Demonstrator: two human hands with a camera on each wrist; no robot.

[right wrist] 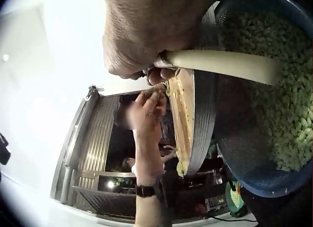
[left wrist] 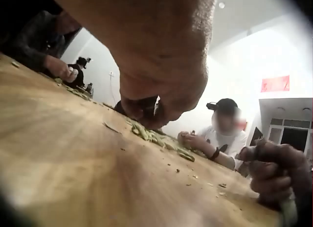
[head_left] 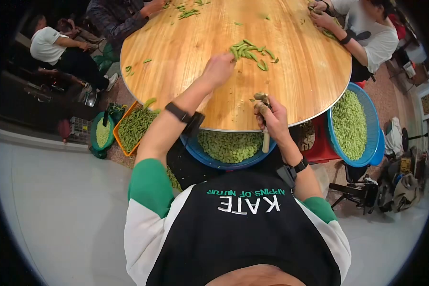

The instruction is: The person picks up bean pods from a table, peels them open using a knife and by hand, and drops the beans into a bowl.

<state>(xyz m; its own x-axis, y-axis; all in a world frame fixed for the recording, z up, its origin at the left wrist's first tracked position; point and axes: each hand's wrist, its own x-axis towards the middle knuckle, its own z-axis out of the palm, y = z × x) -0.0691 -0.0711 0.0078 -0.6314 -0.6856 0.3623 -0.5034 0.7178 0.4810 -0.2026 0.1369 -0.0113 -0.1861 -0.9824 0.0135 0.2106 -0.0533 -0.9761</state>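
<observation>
My left hand [head_left: 219, 69] reaches over the round wooden table [head_left: 176, 71], its fingertips at the left end of a small heap of green pods [head_left: 248, 50]. In the left wrist view the fingers of the left hand [left wrist: 161, 95] bend down onto the pods [left wrist: 146, 135]; whether they pinch one is hidden. Near the table's front edge my right hand [head_left: 274, 117] grips a tool with a pale handle [head_left: 266, 142]. The right wrist view shows that handle [right wrist: 220, 63] sticking out of the right hand [right wrist: 146, 36], over a blue basket.
Below the table edge sits a blue basket [head_left: 202, 161] of shelled beans. Another blue basket [head_left: 372, 119] stands right, an orange crate [head_left: 124, 114] of pods and a green basin [head_left: 110, 138] left. People sit around the table's far side, with more pods [head_left: 188, 13].
</observation>
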